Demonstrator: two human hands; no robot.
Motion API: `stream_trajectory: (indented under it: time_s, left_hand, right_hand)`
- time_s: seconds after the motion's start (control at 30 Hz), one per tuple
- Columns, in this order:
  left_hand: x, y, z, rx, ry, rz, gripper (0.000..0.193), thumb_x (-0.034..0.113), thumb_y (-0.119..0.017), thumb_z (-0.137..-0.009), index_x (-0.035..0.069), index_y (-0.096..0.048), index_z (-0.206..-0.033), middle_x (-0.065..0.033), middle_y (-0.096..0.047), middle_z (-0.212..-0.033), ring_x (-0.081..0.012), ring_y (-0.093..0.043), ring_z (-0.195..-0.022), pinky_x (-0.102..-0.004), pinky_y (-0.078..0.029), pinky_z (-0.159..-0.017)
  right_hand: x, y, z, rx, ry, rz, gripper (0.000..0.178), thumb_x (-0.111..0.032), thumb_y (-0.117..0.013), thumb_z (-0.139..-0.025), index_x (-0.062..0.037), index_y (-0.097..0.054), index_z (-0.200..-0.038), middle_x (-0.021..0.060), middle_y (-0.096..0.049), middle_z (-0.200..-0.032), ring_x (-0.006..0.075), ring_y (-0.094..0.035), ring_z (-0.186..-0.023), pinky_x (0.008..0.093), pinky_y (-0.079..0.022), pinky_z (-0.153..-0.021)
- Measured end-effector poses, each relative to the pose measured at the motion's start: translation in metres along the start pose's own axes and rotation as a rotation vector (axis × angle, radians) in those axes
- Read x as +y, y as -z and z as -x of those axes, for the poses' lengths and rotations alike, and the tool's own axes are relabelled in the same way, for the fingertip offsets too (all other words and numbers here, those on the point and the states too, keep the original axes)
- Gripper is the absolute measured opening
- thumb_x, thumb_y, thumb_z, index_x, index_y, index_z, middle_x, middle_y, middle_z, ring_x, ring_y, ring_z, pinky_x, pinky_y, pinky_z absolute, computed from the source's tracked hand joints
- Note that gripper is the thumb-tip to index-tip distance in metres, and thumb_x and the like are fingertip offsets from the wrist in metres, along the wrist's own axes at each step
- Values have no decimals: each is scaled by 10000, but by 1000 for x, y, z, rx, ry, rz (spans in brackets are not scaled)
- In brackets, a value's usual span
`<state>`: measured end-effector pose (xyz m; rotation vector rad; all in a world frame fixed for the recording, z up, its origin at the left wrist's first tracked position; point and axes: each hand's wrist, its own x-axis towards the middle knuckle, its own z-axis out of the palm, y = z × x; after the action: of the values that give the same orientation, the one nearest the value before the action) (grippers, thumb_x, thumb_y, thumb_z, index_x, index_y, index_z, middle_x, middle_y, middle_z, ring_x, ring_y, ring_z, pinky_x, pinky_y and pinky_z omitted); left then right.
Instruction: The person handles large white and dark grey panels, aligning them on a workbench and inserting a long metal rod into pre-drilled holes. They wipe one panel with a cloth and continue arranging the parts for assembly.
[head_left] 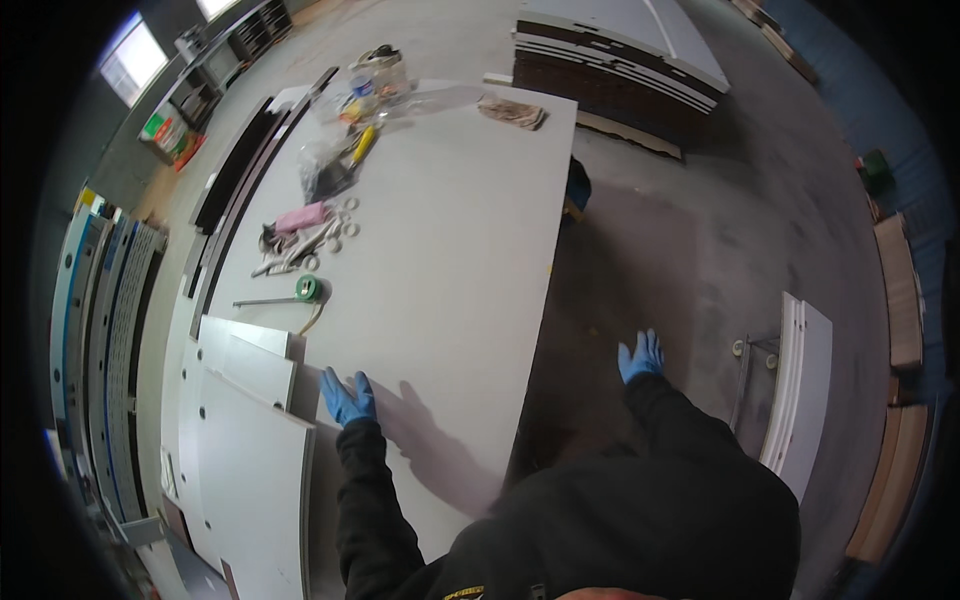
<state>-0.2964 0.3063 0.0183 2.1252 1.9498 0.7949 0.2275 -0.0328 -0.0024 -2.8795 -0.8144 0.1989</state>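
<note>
Blue-gloved, with fingers spread and grasping nothing, the left hand (348,397) is over the white bench (440,220), just beside the white panels (252,450) lying overlapped along its left side; whether it brushes their edge is hard to tell from this angle. The right hand (641,357), likewise empty and splayed, hangs over the floor (640,270) past the bench's right edge. Beyond the panels lie a green tape measure (309,289) and a pink block (300,217).
</note>
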Motion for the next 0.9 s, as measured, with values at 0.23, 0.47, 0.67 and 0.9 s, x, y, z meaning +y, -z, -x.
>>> stream_trajectory:
  time_s: [0.23, 0.47, 0.67, 0.9]
  left_hand:
    - [146, -94, -29, -457, 41, -232, 991, 582, -585, -936, -10, -182, -1622, -234, -144, -1699, -375, -54, -1590, -535, -22, -1268]
    - [323, -47, 187, -1481, -676, 776, 609, 483, -577, -1000, 7, -593, -1380, -238, -579, -1427, -394, -528, -1349, -456, -407, -1146]
    - [247, -36, 148, -462, -697, 559, 705, 498, -607, -929, 3, -536, -1427, -269, -505, -1483, -479, -429, -1403, -557, -311, -1175]
    - [158, -20, 148, -561, -498, -160, 1030, 718, -501, -869, 33, -260, -1599, -250, -208, -1666, -472, -130, -1547, -615, -115, -1231]
  right_hand:
    - [96, -5, 141, -283, -287, -3, 693, -486, -578, -970, -41, -479, -1491, 240, -356, -1610, 416, -412, -1438, 480, -362, -1183]
    - [69, -45, 152, -733, -170, -157, 665, -503, -557, -997, -64, -494, -1492, 215, -463, -1545, 380, -467, -1404, 447, -407, -1144]
    - [11, -22, 139, -577, 50, -293, 611, -518, -563, -987, -54, -605, -1382, 227, -625, -1372, 395, -571, -1295, 448, -455, -1092]
    - [30, -38, 133, -700, 60, -203, 584, -516, -560, -982, -45, -656, -1314, 219, -640, -1348, 404, -583, -1265, 459, -453, -1085]
